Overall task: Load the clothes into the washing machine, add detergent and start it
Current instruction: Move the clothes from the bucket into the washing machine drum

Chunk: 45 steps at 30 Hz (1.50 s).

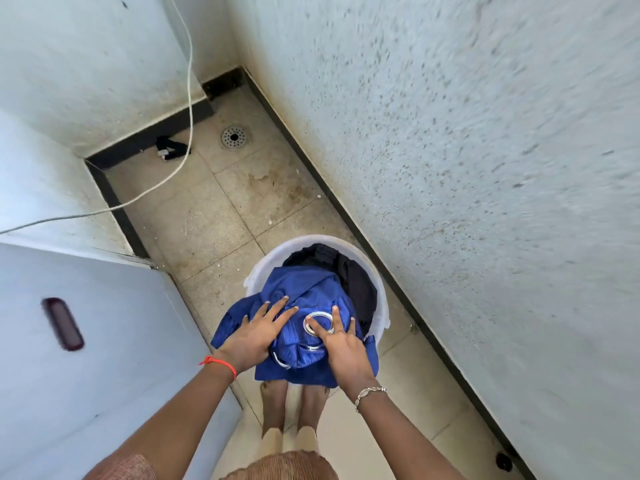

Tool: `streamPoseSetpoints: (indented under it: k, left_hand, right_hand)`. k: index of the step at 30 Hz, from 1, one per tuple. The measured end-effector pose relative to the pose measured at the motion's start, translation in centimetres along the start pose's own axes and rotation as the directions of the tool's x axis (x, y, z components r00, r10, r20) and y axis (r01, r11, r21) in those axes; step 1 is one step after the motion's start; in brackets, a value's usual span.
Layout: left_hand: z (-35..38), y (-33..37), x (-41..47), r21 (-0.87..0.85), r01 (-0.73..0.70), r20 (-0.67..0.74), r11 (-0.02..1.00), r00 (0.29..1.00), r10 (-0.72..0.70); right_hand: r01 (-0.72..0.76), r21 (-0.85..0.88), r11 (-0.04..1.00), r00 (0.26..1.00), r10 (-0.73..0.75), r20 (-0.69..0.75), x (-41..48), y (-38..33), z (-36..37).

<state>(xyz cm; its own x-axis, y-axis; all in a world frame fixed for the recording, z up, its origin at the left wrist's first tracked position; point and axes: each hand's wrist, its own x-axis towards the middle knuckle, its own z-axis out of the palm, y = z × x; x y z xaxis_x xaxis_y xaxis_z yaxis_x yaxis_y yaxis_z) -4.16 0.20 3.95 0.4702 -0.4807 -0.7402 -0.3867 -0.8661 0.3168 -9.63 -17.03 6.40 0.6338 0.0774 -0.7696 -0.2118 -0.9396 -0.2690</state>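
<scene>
A white plastic bucket (pixel 375 282) stands on the tiled floor in front of my feet. It is heaped with a bright blue cloth (pixel 298 292) that has silver metal rings, and a dark garment (pixel 356 278) lies behind it. My left hand (pixel 258 332) lies flat on the left side of the blue cloth with fingers spread. My right hand (pixel 337 336) rests on the right side, fingers straight, touching a silver ring (pixel 318 323). The white washing machine (pixel 69 341) fills the lower left; its lid is shut.
A white cable (pixel 188 98) hangs down the left wall and runs across to the machine. A round floor drain (pixel 234 136) and a small black object (pixel 171 148) lie in the far corner. A speckled wall (pixel 485 168) closes the right side.
</scene>
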Motion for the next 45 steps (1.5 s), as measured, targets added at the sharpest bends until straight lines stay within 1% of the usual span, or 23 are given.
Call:
streamPoseSetpoints:
  k: [3, 6, 9, 15, 19, 22, 24, 28, 32, 34, 37, 42, 45]
  left_hand:
    - [-1.9, 1.1, -3.0, -0.062, -0.039, -0.107, 0.997, 0.994, 0.032]
    - [-4.0, 2.0, -5.7, -0.101, -0.087, -0.21, 0.991, 0.976, 0.065]
    - [-6.5, 3.0, -8.9, -0.086, -0.116, -0.284, 0.99, 0.955, 0.087]
    - [-11.5, 5.0, -16.1, -0.072, -0.108, -0.402, 0.992, 0.913, 0.07]
    - [-14.1, 4.6, -20.1, -0.141, -0.176, -0.506, 0.974, 0.858, 0.082]
    - [-15.5, 4.1, -23.5, -0.204, -0.22, -0.587, 0.954, 0.807, 0.06]
    - [-16.5, 4.0, -26.2, -0.217, -0.234, -0.651, 0.948, 0.758, 0.039]
    - [-18.3, 3.2, -32.3, -0.201, -0.211, -0.758, 0.957, 0.652, -0.015]
    - [-20.0, 1.7, -38.9, -0.171, -0.195, -0.834, 0.966, 0.551, -0.036]
    - [-21.0, 1.1, -42.5, -0.145, -0.193, -0.86, 0.97, 0.509, -0.028]
    - [-21.8, -0.3, -48.7, -0.096, -0.199, -0.904, 0.975, 0.427, -0.002]
    - [-21.1, -2.8, -59.1, 0.005, -0.23, -0.965, 0.973, 0.254, 0.065]
    - [-18.6, -4.8, -64.6, 0.055, -0.233, -0.984, 0.971, 0.15, 0.092]
  right_hand:
    - [0.004, -0.007, 1.0, 0.999, -0.005, -0.038, -3.7, -0.8, -3.2]
    - [0.021, -0.013, 1.0, 0.994, -0.023, -0.107, -7.4, -1.8, -6.4]
    - [0.04, -0.043, 0.998, 0.983, -0.047, -0.176, -10.9, -3.0, -8.9]
    - [0.1, -0.071, 0.992, 0.942, -0.118, -0.314, -16.8, -6.0, -12.8]
    - [0.176, -0.068, 0.982, 0.898, -0.189, -0.398, -20.3, -8.1, -15.3]
    - [0.246, -0.08, 0.966, 0.856, -0.255, -0.45, -22.5, -10.2, -17.0]
    - [0.309, -0.107, 0.945, 0.808, -0.32, -0.494, -23.9, -11.9, -17.8]
    - [0.414, -0.148, 0.898, 0.715, -0.421, -0.559, -26.4, -16.0, -19.3]
    - [0.475, -0.211, 0.854, 0.614, -0.494, -0.616, -30.2, -21.0, -20.7]
    - [0.506, -0.236, 0.83, 0.549, -0.52, -0.654, -32.7, -23.7, -21.3]
    - [0.552, -0.268, 0.789, 0.451, -0.553, -0.7, -36.8, -28.1, -21.5]
    - [0.603, -0.316, 0.733, 0.272, -0.561, -0.782, -43.0, -35.5, -19.9]
    - [0.617, -0.341, 0.709, 0.196, -0.559, -0.805, -46.6, -39.9, -17.3]
